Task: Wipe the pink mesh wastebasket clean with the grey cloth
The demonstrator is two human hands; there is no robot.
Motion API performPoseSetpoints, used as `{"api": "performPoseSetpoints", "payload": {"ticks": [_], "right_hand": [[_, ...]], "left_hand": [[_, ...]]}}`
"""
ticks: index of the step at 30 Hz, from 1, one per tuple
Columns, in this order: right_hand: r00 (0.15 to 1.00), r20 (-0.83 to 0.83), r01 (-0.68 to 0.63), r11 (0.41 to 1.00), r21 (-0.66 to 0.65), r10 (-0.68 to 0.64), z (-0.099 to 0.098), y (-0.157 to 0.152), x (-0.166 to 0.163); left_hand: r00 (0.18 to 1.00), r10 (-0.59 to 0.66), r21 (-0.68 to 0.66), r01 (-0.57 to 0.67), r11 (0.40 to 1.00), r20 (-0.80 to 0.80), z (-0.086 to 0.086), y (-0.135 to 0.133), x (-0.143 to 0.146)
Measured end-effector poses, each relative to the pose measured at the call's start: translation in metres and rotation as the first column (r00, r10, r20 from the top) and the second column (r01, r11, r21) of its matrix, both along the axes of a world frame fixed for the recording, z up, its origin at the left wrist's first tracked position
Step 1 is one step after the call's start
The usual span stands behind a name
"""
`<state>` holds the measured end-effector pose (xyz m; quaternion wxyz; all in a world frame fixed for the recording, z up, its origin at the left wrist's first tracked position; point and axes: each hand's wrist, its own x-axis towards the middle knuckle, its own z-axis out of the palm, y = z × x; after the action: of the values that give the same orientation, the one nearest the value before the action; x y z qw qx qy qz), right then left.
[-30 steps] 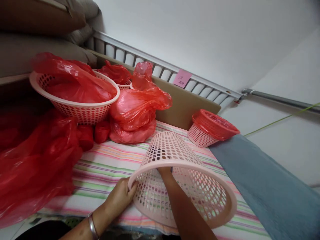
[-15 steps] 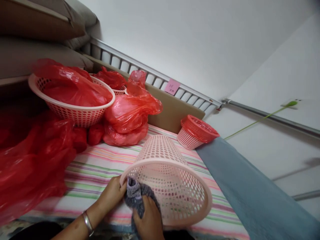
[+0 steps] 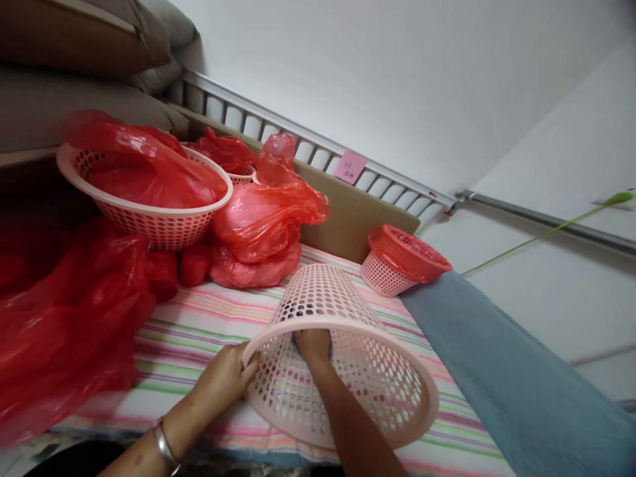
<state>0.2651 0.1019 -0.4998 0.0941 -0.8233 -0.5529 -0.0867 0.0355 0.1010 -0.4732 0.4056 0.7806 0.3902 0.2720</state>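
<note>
A pink perforated plastic basket (image 3: 322, 291) lies on its side on the striped cloth, its mouth towards me. With fingers curled over the rim, my left hand (image 3: 229, 371) grips its left edge; a silver bangle circles that wrist. My right hand (image 3: 313, 344) reaches deep inside the basket, against the inner wall. It is closed on a dark grey-purple cloth (image 3: 330, 346), which shows only at the sides of the hand; the fingertips are hidden.
Another pink basket (image 3: 186, 228) with red plastic bags stands at the left, beside a filled red bag (image 3: 256, 232). A small basket with a red bag liner (image 3: 390, 271) sits back right. Behind runs a white railing (image 3: 318, 158) with a pink note (image 3: 350, 167).
My right hand has moved from the basket's rim to inside it, carrying the cloth along. My left hand has kept its hold on the rim. The view has shifted slightly.
</note>
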Motion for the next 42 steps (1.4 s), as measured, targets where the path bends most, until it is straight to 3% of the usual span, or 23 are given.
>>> {"api": "performPoseSetpoints", "payload": {"ticks": [3, 6, 10, 13, 17, 24, 28, 34, 38, 42], "right_hand": [[1.0, 0.005, -0.005, 1.0, 0.002, 0.005, -0.003, 0.026, 0.016], [1.0, 0.005, -0.011, 1.0, -0.02, 0.011, -0.005, 0.035, 0.024], [1.0, -0.007, -0.006, 0.998, -0.058, 0.006, -0.004, 0.033, 0.027], [0.999, -0.03, -0.014, 0.997, -0.077, 0.012, -0.002, 0.025, 0.021], [0.998, -0.061, 0.029, 0.995, -0.094, -0.035, 0.0, -0.008, -0.001], [0.992, -0.125, -0.039, 0.996, -0.08, 0.029, -0.007, -0.11, -0.056], [0.988, -0.149, -0.051, 0.996, -0.079, 0.038, -0.007, -0.132, -0.068], [0.995, -0.095, 0.013, 0.998, -0.067, -0.019, 0.003, -0.081, -0.038], [0.996, -0.068, 0.061, 0.998, -0.028, -0.063, 0.003, -0.03, -0.007], [0.995, -0.091, 0.028, 1.0, -0.001, -0.028, 0.003, 0.01, 0.014]], "left_hand": [[0.996, 0.015, -0.084, -0.008, 0.996, 0.09, 0.0, -0.001, -0.001], [0.988, 0.017, -0.272, 0.025, 0.962, 0.151, -0.009, -0.009, 0.003], [0.982, -0.057, -0.545, 0.146, 0.826, 0.178, -0.04, -0.029, 0.019], [0.981, -0.028, -0.604, 0.141, 0.784, 0.194, -0.061, -0.04, 0.03], [0.971, 0.031, -0.595, 0.12, 0.795, 0.237, -0.068, -0.042, 0.036], [0.961, 0.07, -0.581, 0.104, 0.807, 0.269, -0.065, -0.039, 0.04], [0.962, 0.073, -0.564, 0.091, 0.821, 0.262, -0.064, -0.039, 0.04], [0.975, -0.028, -0.396, 0.117, 0.911, 0.222, -0.053, -0.033, 0.033], [0.981, -0.02, -0.405, 0.097, 0.909, 0.191, -0.049, -0.029, 0.03], [0.985, -0.006, -0.415, 0.079, 0.907, 0.175, -0.048, -0.028, 0.03]]}}
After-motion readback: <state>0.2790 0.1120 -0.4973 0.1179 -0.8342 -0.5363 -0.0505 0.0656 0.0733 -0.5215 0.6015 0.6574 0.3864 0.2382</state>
